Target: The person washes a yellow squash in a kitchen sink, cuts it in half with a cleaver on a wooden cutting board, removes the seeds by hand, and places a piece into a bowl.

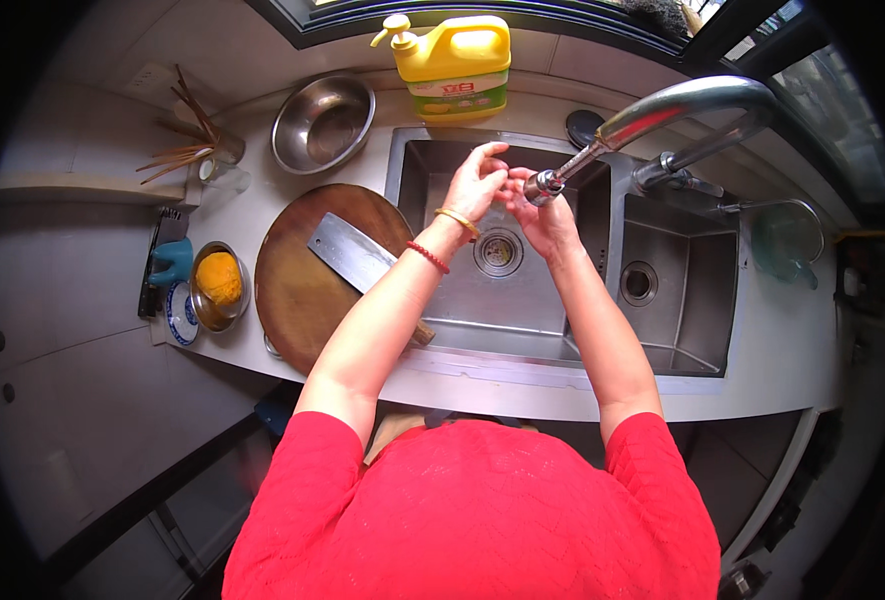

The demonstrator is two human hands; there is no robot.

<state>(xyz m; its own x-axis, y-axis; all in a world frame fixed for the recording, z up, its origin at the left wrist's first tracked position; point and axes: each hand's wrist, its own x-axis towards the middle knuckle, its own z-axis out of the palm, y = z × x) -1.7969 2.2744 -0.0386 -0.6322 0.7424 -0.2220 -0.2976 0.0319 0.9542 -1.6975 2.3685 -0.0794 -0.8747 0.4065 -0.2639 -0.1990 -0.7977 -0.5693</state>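
Note:
My left hand (478, 182) is over the large stainless-steel sink basin (457, 300), its fingers loosely bent and apart. My right hand (551, 229) is beside it with the palm turned up, and the fingertips of both hands meet or overlap. I see nothing held in either hand. The spout head of the chrome faucet (543, 189) is directly above my right hand and hides part of the palm. Whether water runs cannot be made out. Below the hands lies the basin's drain strainer (498, 252), with small bits in it.
A cleaver (352, 251) rests on a round wooden chopping board (292, 300), partly under my left forearm. Behind stand a steel bowl (324, 124) and a yellow detergent jug (453, 67). An orange lump (218, 278) sits in a small metal bowl (206, 319). At right is a smaller basin (682, 300).

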